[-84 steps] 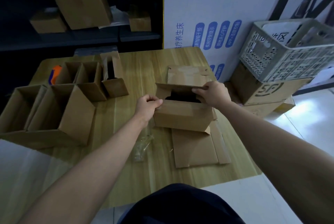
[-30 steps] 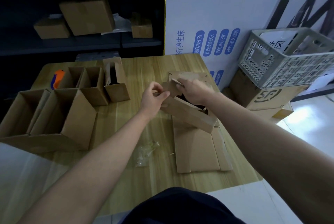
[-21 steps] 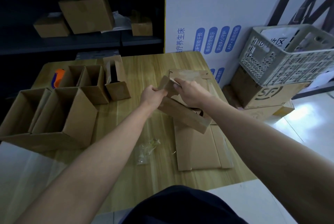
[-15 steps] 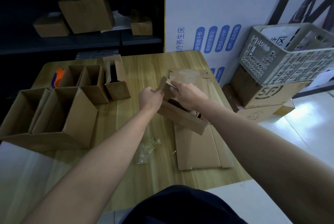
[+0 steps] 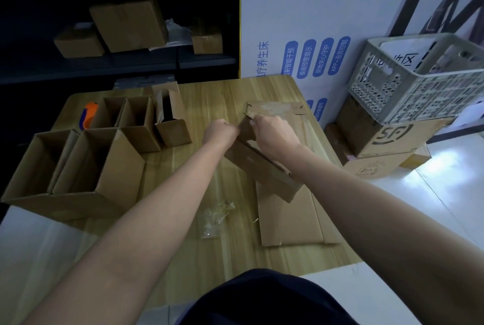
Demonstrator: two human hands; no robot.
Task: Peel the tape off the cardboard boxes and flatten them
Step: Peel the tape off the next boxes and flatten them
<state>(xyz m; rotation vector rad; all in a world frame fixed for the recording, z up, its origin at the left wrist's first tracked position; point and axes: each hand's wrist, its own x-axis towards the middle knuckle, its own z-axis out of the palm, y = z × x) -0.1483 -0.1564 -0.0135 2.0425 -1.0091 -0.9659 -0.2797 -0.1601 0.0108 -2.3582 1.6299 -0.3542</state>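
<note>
A small brown cardboard box [image 5: 262,167] is tilted up off the wooden table [image 5: 214,99], its far end raised. My left hand [image 5: 220,132] grips the box's raised left corner. My right hand [image 5: 273,132] pinches at the top flap edge, fingertips closed on it; whether tape is between them I cannot tell. Under the box lies a flattened cardboard sheet [image 5: 290,220]. Another flattened piece [image 5: 277,108] lies behind my hands. A crumpled wad of clear tape [image 5: 214,217] rests on the table near my left forearm.
Several open boxes stand at the table's left, two large [image 5: 73,167] and smaller ones [image 5: 136,123]. An orange and blue tool [image 5: 88,113] lies behind them. A grey plastic crate [image 5: 419,78] sits on stacked boxes [image 5: 385,141] on the floor at right. Dark shelves hold more boxes [image 5: 128,23].
The box was flat on the table with both hands at its top; it has been tilted up at the far end. My hands have come closer together at its raised flap.
</note>
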